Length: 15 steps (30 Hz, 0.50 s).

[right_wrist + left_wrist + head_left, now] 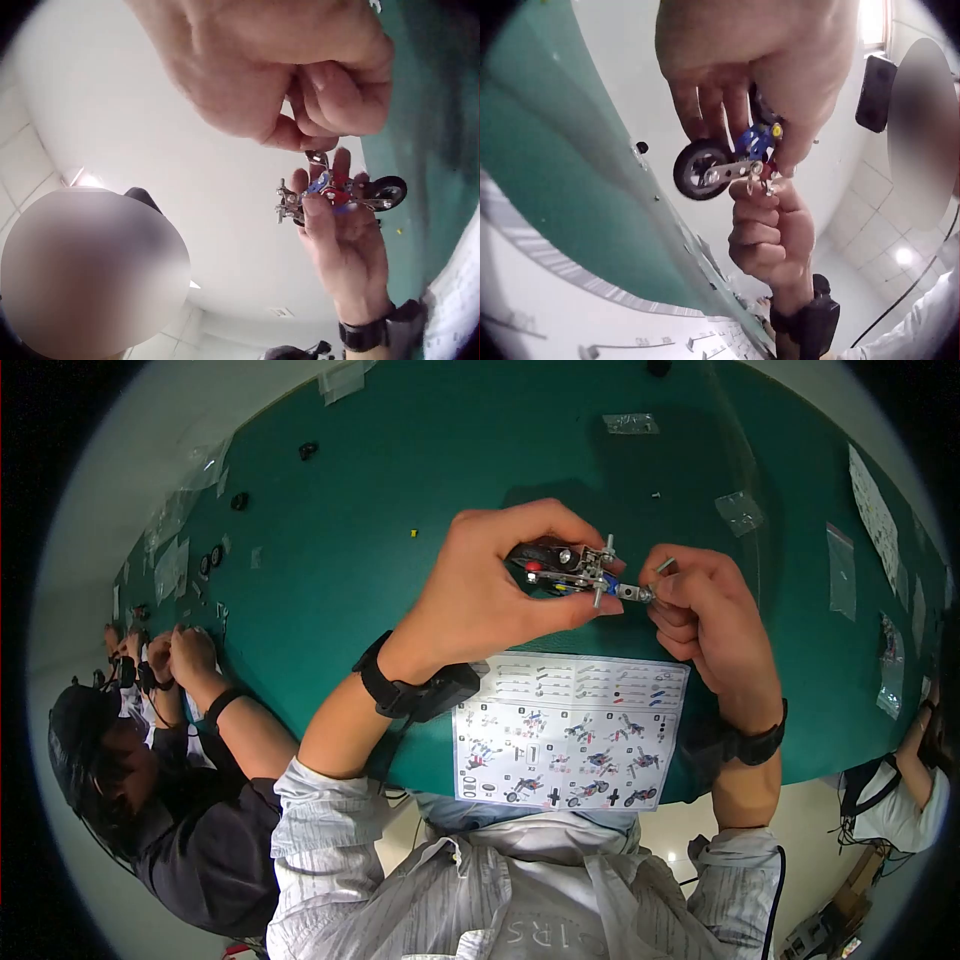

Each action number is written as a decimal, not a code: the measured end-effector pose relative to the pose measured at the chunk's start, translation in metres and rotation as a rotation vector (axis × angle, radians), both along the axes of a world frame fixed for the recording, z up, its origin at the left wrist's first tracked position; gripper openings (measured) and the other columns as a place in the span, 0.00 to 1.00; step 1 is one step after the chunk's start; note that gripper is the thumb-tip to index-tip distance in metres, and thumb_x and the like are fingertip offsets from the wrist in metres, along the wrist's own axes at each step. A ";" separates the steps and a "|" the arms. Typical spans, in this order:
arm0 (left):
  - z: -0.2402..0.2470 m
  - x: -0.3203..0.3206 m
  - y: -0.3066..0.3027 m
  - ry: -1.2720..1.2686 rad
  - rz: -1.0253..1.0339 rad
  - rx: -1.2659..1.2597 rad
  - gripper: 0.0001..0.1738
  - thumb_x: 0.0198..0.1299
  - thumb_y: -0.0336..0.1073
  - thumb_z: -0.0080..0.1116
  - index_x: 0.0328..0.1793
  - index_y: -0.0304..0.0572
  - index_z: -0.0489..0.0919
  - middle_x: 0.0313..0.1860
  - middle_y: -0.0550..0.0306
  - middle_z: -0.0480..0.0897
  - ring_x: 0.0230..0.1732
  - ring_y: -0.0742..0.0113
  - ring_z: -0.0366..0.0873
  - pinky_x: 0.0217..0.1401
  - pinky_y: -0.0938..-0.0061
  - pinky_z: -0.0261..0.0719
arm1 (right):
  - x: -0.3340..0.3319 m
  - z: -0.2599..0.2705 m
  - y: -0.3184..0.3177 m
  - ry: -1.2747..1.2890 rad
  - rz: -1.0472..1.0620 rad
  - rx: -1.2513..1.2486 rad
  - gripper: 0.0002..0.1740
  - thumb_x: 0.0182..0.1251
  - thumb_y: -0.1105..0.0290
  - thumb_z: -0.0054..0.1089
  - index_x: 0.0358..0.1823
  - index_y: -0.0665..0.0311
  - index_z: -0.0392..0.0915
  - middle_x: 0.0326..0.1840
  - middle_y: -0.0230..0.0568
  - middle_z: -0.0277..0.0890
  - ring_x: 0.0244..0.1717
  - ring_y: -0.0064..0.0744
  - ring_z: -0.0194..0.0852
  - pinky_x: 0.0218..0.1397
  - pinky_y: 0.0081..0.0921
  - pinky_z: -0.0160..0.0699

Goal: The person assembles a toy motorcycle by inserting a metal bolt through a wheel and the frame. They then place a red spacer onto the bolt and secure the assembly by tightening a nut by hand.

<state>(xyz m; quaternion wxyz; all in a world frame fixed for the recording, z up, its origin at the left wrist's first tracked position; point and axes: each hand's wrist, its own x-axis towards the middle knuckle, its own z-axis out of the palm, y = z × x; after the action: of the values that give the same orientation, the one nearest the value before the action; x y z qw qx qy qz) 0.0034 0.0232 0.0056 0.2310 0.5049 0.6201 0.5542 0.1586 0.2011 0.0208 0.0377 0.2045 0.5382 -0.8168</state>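
Observation:
A small metal model motorcycle (pixel 570 570) with a black wheel (pixel 700 169) and blue and red parts is held up above the green table (pixel 400 480). My left hand (pixel 590 570) grips its body between fingers and thumb. My right hand (pixel 655 585) pinches a small silver bracket (pixel 637 592) at the model's right end. In the left wrist view the left hand (pixel 754 142) holds the model (pixel 735 161) from above, with the right hand (pixel 769 225) curled just under it. The right wrist view shows the right hand (pixel 315 139) at a bracket (pixel 318 159) on the model (pixel 337 195).
A printed instruction sheet (pixel 570 730) lies at the table's near edge below my hands. Clear plastic bags (pixel 740 512) and small parts are scattered at the right and far side. Black wheels (pixel 210 558) lie at the left. One person (pixel 170 760) works at the left, another (pixel 900 790) at the right.

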 end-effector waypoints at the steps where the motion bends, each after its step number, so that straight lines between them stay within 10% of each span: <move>1: -0.001 0.001 -0.001 0.000 -0.002 -0.012 0.25 0.47 0.26 0.79 0.52 0.35 0.81 0.49 0.48 0.89 0.44 0.65 0.88 0.50 0.73 0.87 | 0.000 0.000 -0.002 0.022 -0.017 0.074 0.07 0.70 0.72 0.50 0.34 0.65 0.76 0.17 0.19 0.56 0.16 0.09 0.47 0.17 0.16 0.42; 15: 0.004 0.015 0.006 -0.343 0.144 -0.050 0.18 0.52 0.24 0.77 0.48 0.31 0.81 0.43 0.48 0.89 0.44 0.67 0.87 0.48 0.74 0.87 | -0.001 -0.002 -0.005 0.088 -0.123 0.195 0.08 0.72 0.72 0.52 0.35 0.66 0.77 0.19 0.18 0.60 0.16 0.07 0.50 0.17 0.14 0.45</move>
<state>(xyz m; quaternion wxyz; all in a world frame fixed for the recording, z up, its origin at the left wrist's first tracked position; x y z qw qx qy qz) 0.0186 0.0293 0.0099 0.3057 0.3513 0.6196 0.6318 0.1581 0.1957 0.0184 -0.0561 0.2039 0.6027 -0.7694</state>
